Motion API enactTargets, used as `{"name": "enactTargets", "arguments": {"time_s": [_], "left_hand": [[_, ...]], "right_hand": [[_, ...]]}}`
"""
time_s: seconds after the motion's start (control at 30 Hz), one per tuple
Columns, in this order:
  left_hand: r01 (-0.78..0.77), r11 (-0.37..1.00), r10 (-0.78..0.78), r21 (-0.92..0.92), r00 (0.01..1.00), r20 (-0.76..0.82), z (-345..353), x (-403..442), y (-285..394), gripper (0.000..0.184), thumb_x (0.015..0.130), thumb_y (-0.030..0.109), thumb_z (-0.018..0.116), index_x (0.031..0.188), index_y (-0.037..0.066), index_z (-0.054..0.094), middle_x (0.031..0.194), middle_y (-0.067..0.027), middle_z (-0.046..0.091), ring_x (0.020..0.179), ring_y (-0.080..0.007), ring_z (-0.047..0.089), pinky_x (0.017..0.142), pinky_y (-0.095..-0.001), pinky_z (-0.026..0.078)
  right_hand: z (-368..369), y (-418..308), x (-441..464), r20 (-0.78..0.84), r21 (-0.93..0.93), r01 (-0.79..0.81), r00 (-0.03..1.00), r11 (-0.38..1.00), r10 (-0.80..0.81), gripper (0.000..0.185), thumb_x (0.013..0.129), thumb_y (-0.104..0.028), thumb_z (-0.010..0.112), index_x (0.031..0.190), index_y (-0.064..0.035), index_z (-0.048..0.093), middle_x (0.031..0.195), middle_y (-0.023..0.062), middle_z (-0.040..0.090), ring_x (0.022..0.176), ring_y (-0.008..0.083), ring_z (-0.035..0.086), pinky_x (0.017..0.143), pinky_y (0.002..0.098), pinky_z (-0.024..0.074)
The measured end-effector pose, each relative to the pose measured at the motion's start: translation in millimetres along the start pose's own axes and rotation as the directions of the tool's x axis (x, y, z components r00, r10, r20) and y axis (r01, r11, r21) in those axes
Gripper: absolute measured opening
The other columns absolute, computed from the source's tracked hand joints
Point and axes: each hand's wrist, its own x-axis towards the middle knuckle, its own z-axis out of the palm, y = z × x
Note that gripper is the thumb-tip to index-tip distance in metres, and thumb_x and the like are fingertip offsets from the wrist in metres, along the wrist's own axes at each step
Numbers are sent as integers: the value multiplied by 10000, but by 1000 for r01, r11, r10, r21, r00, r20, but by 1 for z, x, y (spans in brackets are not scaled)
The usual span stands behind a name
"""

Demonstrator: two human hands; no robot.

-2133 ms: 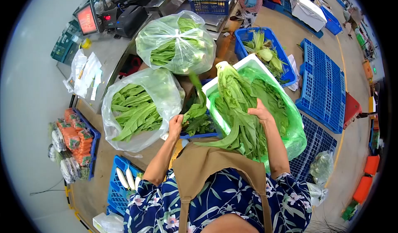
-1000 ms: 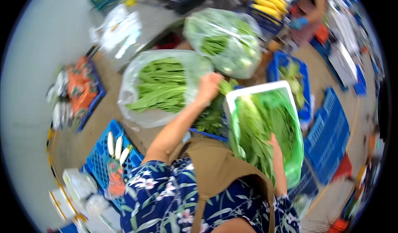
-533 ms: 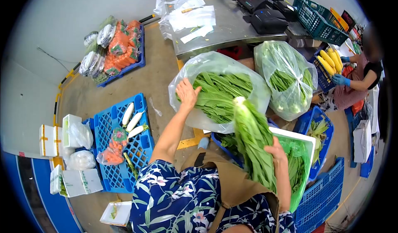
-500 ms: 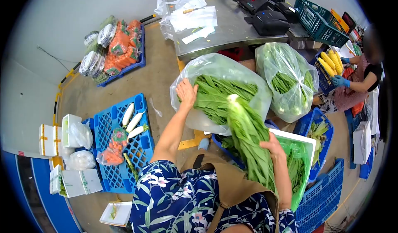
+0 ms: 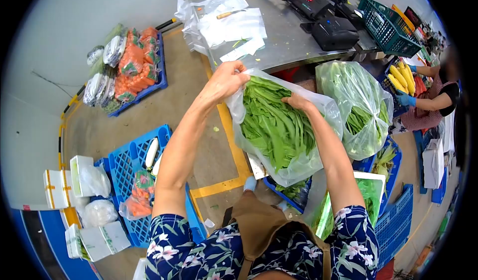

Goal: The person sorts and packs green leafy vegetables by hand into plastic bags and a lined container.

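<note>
A clear plastic bag (image 5: 326,114) stands open in front of me, filled with long green leafy vegetables (image 5: 276,125). My left hand (image 5: 229,79) is closed on the bag's rim at its upper left. Inside the bag's mouth, my right hand (image 5: 298,102) lies against the leaves near the upper right; its fingertips are partly hidden among them. A second, tied bag of greens (image 5: 356,108) stands just to the right. Below my right forearm is a white box (image 5: 371,175) lined with green plastic, holding more leaves.
A metal table (image 5: 284,36) with white bags, a knife and a scale is ahead. Blue pallets (image 5: 127,160) with radishes and bagged carrots (image 5: 132,61) are at left. A blue crate (image 5: 301,206) sits below the bag. At right, a co-worker (image 5: 433,100) in blue gloves handles corn.
The leafy bunch held over the box is now in the open bag. My right hand has moved up and left from it, and my left hand has gone up to the bag's rim.
</note>
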Motion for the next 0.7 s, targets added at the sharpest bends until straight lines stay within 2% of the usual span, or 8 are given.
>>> {"name": "enactTargets", "arguments": {"time_s": [0.13, 0.23, 0.3, 0.4, 0.43, 0.53, 0.57, 0.7], "left_hand": [[11, 997, -9, -81, 1000, 29, 3, 21, -20, 288, 778, 198, 645, 937, -40, 607, 742, -134, 615, 712, -203, 589, 654, -342, 453], [-144, 934, 148, 328, 989, 15, 3, 8, 6, 313, 803, 214, 652, 993, -31, 605, 804, -184, 630, 754, -276, 615, 701, -386, 473], [-335, 784, 419, 523, 907, -48, 7, -12, 17, 319, 830, 209, 654, 1030, -29, 579, 815, -173, 617, 702, -292, 604, 627, -372, 463], [-417, 593, 496, 689, 863, 96, 6, -74, 87, 259, 833, 211, 641, 1015, 27, 622, 913, -123, 636, 736, -303, 595, 672, -386, 472], [-465, 524, 494, 713, 848, 191, 8, -97, 106, 241, 829, 210, 641, 1010, 51, 634, 922, -99, 639, 737, -294, 591, 684, -383, 474], [-674, 508, 532, 537, 735, 419, 20, -150, 140, 312, 677, 151, 677, 977, 81, 633, 825, -55, 616, 701, -236, 550, 690, -361, 463], [-740, 337, 565, 582, 653, 504, 29, -164, 142, 355, 645, 92, 670, 985, 8, 612, 792, -71, 597, 699, -219, 531, 737, -337, 458], [-884, 191, 627, 427, 445, 640, 69, -188, 149, 321, 669, 98, 657, 980, 29, 620, 768, -68, 596, 700, -225, 543, 711, -349, 448]], "right_hand": [[-8, 30, 50, 99, 28, -92, 991, 995, 89, 554, 780, -223, 721, 1267, -39, 532, 1141, 154, 628, 1032, 248, 586, 903, 366, 446], [-5, 55, 58, 182, 68, -143, 975, 987, 128, 581, 780, -264, 723, 1285, -52, 527, 1214, 164, 598, 1080, 255, 571, 915, 375, 432], [-21, 24, 32, 147, -184, 19, 989, 983, 8, 647, 781, -243, 727, 1328, -34, 451, 1275, 201, 549, 1122, 326, 546, 943, 402, 431], [-15, 42, 11, -82, -183, 338, 930, 923, -357, 655, 776, -238, 728, 1323, -19, 442, 1300, 230, 506, 1161, 364, 510, 958, 423, 416], [-17, 36, -9, -140, -260, 313, 924, 914, -356, 661, 767, -228, 727, 1326, -25, 439, 1279, 237, 507, 1146, 370, 511, 945, 426, 419], [-24, -7, -106, -334, -494, 262, 823, 829, -459, 616, 746, -166, 719, 1292, -34, 467, 1220, 237, 517, 1107, 398, 508, 927, 437, 423], [-14, -9, -136, -399, -576, 264, 735, 774, -548, 561, 742, -125, 712, 1253, -33, 501, 1203, 222, 526, 1098, 414, 503, 934, 441, 421], [55, 23, -248, -403, -410, 341, 765, 846, -503, 434, 714, -93, 693, 1124, -22, 571, 1127, 198, 540, 1022, 372, 534, 880, 451, 442]]}}
